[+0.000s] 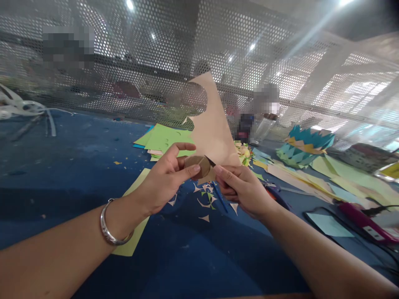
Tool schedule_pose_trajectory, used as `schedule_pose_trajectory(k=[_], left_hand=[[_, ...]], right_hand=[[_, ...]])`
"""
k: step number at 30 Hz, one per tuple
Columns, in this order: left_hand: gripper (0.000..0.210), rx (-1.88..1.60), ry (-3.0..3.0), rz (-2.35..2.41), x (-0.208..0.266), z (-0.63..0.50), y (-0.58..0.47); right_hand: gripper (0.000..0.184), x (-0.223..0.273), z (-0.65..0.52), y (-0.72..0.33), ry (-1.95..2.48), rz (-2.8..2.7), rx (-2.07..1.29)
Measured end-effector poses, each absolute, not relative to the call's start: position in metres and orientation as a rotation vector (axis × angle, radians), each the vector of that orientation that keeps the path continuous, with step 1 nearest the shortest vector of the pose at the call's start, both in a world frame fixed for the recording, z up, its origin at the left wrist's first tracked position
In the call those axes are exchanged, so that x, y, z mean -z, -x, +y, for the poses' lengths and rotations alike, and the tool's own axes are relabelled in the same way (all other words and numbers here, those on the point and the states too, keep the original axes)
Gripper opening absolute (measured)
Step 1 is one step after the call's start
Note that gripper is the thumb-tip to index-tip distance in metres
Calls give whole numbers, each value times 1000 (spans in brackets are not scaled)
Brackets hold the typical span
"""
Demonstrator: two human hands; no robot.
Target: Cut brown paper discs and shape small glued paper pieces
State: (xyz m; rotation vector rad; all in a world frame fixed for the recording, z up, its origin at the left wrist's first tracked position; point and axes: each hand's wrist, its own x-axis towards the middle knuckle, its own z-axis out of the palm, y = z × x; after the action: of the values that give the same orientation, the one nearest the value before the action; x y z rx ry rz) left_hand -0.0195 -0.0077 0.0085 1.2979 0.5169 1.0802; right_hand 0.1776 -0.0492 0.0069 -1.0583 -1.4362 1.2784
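A brown round disc (202,167) is pinched between the thumb and fingers of my left hand (176,168), whose index finger arches above it. Behind and above the disc stands a large peach paper sheet (215,124) with round bites cut from its left edge. My right hand (235,182) is closed around a dark-bladed cutting tool (210,161). The blade's point touches the disc's upper right edge, and its handle is hidden in my fingers. Curved paper scraps (204,218) and a blue pen-like stick (220,197) lie below my hands.
Green sheets (168,139) are stacked behind my left hand, and a yellow strip (134,232) lies under my left wrist. At right are paper sheets (299,176), a zigzag paper crown (304,145) and a magenta power strip (368,224) with cables. A perforated metal screen (140,62) closes the back.
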Motion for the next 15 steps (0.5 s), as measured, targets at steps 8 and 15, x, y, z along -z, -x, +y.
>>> schedule_pose_trajectory(k=[8,15], left_hand=[[50,-1056,-1406,560,-13,-6,25],[50,-946,-1458,551,-14,0,31]], right_hand=[[57,-10,-50,-181,1089,-1506,-1241],[54,-7,-47,-189,1136,-1662,-1138]])
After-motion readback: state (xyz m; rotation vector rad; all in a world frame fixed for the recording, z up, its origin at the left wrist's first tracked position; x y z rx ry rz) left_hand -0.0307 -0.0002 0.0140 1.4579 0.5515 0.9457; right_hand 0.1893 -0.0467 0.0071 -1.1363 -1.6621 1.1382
